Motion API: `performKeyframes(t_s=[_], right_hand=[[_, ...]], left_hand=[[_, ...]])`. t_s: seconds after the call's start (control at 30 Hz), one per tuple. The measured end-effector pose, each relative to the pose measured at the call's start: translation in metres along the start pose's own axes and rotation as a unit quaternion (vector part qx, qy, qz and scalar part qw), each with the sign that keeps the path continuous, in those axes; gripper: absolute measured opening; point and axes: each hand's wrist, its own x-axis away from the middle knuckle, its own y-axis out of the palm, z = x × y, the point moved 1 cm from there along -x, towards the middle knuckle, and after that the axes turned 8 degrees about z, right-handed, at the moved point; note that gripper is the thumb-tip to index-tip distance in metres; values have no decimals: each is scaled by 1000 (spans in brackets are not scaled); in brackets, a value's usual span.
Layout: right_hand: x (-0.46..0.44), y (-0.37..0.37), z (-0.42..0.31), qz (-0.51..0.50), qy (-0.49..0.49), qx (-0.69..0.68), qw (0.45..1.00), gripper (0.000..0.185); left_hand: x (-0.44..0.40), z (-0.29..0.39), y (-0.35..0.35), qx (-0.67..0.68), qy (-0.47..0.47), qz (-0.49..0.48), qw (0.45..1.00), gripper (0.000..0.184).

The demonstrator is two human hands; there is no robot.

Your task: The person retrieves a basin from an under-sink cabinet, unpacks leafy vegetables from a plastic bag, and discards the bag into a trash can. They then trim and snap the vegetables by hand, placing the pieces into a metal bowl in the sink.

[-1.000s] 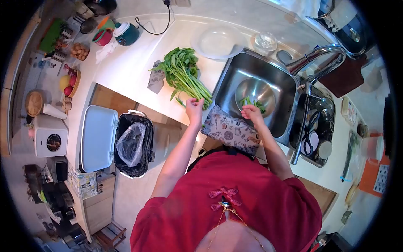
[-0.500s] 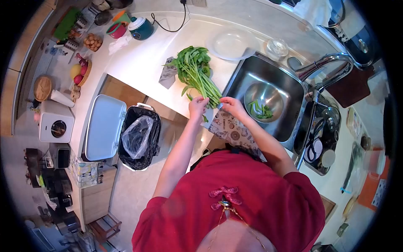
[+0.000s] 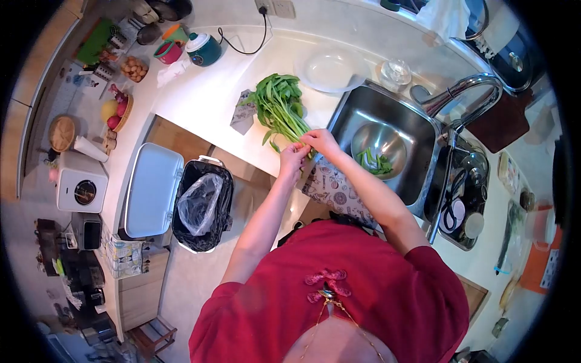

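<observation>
A bunch of leafy greens [image 3: 279, 104] lies on the white counter, leaves toward the back and stems toward me. At the stem ends my left hand [image 3: 293, 160] is closed in a pinch on a green stem, mostly covered by the fingers. My right hand [image 3: 322, 143] meets it from the right, fingertips closed at the same stem and over the cut ends of the bunch. In the sink [image 3: 407, 109] sits a metal bowl [image 3: 390, 140] with short green pieces [image 3: 374, 162] in it.
A patterned cloth [image 3: 339, 190] hangs at the counter edge below my hands. An open bin [image 3: 203, 206] with a black bag stands to the left on the floor. A clear plastic lid [image 3: 333, 69] lies behind the sink, and the faucet [image 3: 466, 91] arches over its right side.
My right hand has moved left, away from the sink side, and now meets my left hand at the stems. My left hand has shifted slightly right. The view has tilted a little.
</observation>
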Motion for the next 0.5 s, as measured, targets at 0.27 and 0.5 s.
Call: performKeyframes(t_s=[0.27, 0.5], right_hand=[[-7, -38, -36, 37, 68, -135, 988, 23], [17, -73, -81, 6, 48, -255, 966, 20]], left_hand=[[-21, -11, -17, 17, 38, 54, 998, 18], [-33, -20, -31, -282, 172, 194, 924, 34]])
